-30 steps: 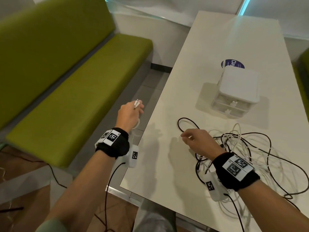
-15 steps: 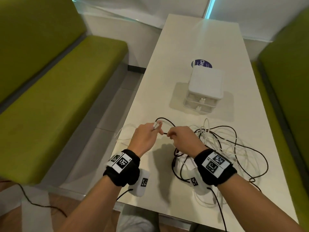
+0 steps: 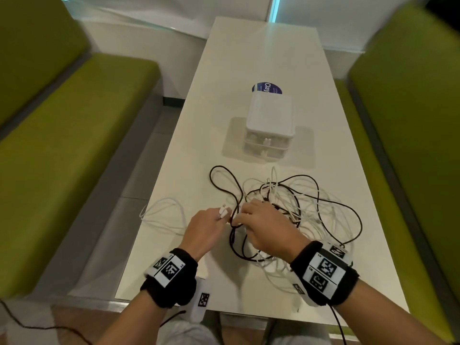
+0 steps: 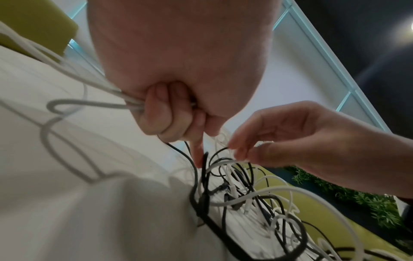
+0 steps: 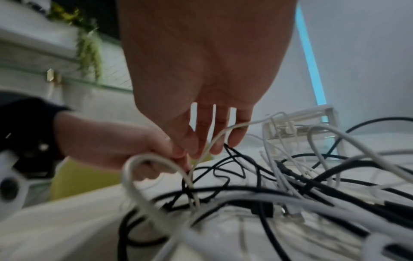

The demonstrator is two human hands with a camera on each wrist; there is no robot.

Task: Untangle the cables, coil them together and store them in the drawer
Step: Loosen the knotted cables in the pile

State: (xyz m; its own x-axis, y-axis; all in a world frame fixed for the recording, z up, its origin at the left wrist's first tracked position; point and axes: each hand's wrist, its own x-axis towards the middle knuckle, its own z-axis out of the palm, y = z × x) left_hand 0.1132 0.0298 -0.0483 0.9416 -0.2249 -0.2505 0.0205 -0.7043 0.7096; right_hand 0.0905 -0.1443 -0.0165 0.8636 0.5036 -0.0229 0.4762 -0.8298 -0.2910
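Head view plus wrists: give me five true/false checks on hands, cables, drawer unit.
1. The left hand grips white cable in its curled fingers. True.
2. Both drawers of the drawer unit stand pulled open. False: both look closed.
3. The cable tangle holds black and white cables. True.
4. The right hand rests on the drawer unit. False: it is at the tangle, its fingers on a white strand.
5. The cables lie coiled in a drawer. False: they sprawl on the table.
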